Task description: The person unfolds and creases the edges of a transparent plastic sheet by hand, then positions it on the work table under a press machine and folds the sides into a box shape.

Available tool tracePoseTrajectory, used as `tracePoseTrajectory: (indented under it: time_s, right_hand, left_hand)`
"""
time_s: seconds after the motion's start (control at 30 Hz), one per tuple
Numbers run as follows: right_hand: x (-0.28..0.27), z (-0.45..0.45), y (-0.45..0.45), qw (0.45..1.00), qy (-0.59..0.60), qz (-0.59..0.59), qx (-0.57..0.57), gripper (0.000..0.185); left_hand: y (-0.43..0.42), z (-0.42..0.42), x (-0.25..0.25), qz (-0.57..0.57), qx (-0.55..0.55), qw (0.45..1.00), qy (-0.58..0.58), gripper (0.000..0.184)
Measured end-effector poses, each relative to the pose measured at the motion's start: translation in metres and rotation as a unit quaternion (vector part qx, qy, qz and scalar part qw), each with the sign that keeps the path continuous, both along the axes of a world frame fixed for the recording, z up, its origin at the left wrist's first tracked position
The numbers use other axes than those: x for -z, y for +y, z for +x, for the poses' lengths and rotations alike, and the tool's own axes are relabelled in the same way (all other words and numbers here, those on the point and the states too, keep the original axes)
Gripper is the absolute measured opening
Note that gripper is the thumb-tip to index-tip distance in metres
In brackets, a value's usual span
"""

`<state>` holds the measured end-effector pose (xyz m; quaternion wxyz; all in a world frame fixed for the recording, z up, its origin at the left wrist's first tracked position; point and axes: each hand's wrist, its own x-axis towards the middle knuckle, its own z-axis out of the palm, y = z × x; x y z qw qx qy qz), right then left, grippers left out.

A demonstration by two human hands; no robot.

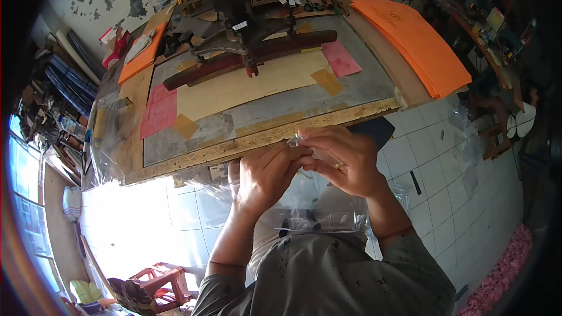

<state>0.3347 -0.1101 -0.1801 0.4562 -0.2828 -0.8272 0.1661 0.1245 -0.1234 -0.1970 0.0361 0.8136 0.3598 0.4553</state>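
Observation:
Just in front of the worktable's worn front edge (257, 139), my left hand (266, 172) and my right hand (346, 161) meet, fingers bent and pinched together. Between them is a piece of clear plastic film (297, 138), its edge catching the light by the fingertips. More transparent plastic sheeting (336, 216) spreads below the hands over my lap. Whether it is one piece with the film in my fingers cannot be made out. Behind the hands, a long beige sheet (249, 90) lies on the grey work plate, under the dark red bar (263, 55) of a press.
Pink pieces (160, 108) and tan tape patches (186, 126) flank the beige sheet. A stack of orange sheets (415, 47) lies at the table's right, more orange material (140, 58) at its left. A red plastic stool (164, 287) stands on the tiled floor, lower left.

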Motion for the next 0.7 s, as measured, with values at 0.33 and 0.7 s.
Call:
tracePoseTrajectory:
  time_s: [0.33,0.7]
  right_hand:
    - [0.013,0.002,-0.001,0.991,0.062,-0.109,-0.042,0.034]
    - [0.010,0.001,-0.004,0.989,0.052,-0.139,-0.022,0.031]
  left_hand:
    - [-0.004,-0.004,-0.007,-0.046,0.037,0.998,0.022,0.022]
    - [-0.007,-0.004,-0.005,-0.074,0.013,0.996,0.040,0.028]
